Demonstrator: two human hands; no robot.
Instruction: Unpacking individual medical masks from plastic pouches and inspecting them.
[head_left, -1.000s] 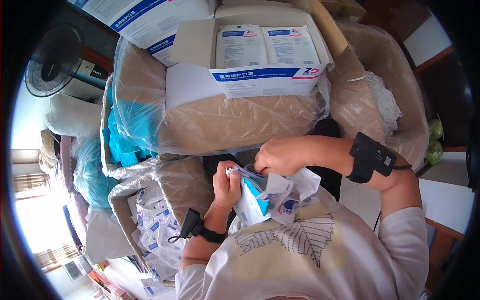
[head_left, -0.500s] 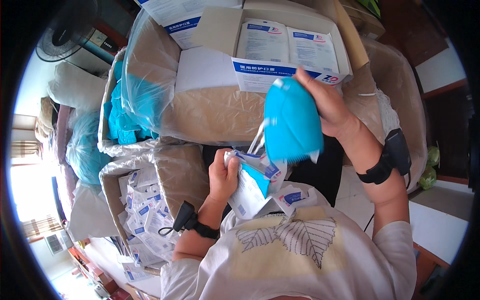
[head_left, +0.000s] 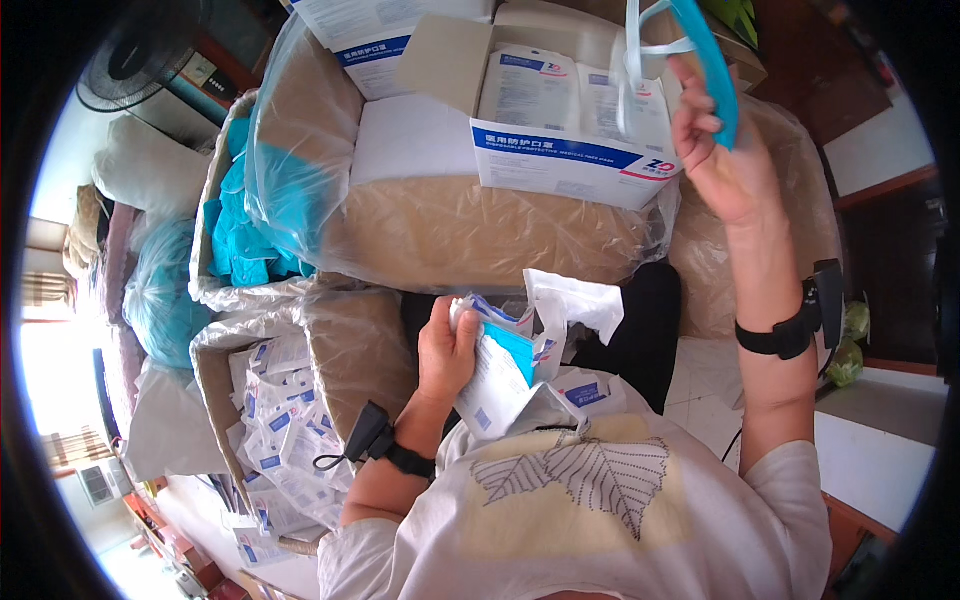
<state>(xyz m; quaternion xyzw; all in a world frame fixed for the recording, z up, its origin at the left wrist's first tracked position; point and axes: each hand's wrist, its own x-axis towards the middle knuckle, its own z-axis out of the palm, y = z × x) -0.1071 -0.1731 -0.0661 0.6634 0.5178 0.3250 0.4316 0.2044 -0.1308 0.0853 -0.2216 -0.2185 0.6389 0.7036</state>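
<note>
My left hand (head_left: 447,352) grips a torn-open white packet (head_left: 488,388) in front of my chest, thumb on its near face. Blue material (head_left: 510,352) shows inside it, and a white flap of the wrapper stands up on its right. Raised at the upper right, my right hand (head_left: 708,145) has its fingers curled at a blue face mask (head_left: 716,75), which is seen nearly edge-on and partly cut off by the frame. White straps (head_left: 632,70), smeared by motion, hang off the mask's left side over the open carton.
The open white-and-blue carton (head_left: 570,180) holds white packets (head_left: 530,90). At left, a plastic-lined box holds blue masks (head_left: 240,235); a lower one holds many empty-looking wrappers (head_left: 290,420). A fan (head_left: 130,65) stands far left. Crinkled plastic (head_left: 500,240) covers brown cardboard ahead.
My right hand has lifted the blue mask up and right, away from the packet. The wrapper flap is now visible upright. My left hand has stayed nearly in place.
</note>
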